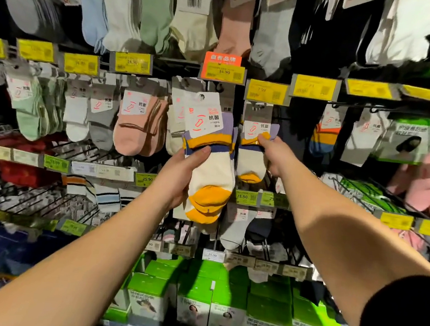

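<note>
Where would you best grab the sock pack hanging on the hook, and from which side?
Pinch the hanging pack at its yellow cuff, just under the card, coming from the front right as the right hand does. It hangs flat and limp from the card, so a high grip probably lifts it free; the toe would only swing. The left hand holds another pack.

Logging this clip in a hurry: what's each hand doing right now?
Left hand: closed, gripping a cream, yellow and purple sock pack.
Right hand: closed, pinching the cuff of a matching sock pack beside it.
</note>
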Motion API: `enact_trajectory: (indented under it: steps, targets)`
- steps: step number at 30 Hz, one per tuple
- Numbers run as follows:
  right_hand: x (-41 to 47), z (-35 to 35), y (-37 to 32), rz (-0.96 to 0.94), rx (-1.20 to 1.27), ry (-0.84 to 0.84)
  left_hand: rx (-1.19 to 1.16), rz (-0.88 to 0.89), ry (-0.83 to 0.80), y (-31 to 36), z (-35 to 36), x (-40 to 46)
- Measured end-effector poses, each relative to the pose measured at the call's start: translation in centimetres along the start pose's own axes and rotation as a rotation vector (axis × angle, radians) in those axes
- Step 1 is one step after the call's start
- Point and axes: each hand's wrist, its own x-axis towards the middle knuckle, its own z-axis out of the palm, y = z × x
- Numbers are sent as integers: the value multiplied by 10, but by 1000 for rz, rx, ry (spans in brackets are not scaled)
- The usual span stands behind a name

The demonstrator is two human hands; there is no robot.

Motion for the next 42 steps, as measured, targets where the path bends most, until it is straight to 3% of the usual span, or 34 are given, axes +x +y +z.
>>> enact_trajectory:
  steps: [8, 13, 17, 20, 25, 31, 37, 42]
  targets:
    - [43, -6, 14, 70, -159, 0, -9, -22, 30, -3, 11, 6]
    - [18, -12, 16, 67, -225, -1, 0, -27, 27, -8, 10, 6]
    - [0, -21, 25, -28, -289, 108, 30, -24, 33, -13, 7, 4]
    - [-32, -10, 21, -177, -159, 129, 42, -30, 44, -16, 6, 1]
    - [-100, 12, 21, -362, 35, -56, 61, -25, 54, -20, 15, -3]
    - [-129, 22, 29, -330, 110, -99, 192, 18, 101, -24, 30, -6]
    - [-128, 18, 33, -256, 233, -161, 492, 23, 110, -27, 30, 1]
    - [-120, 11, 37, -215, 334, -190, 514, 6, 187, -20, 36, -7]
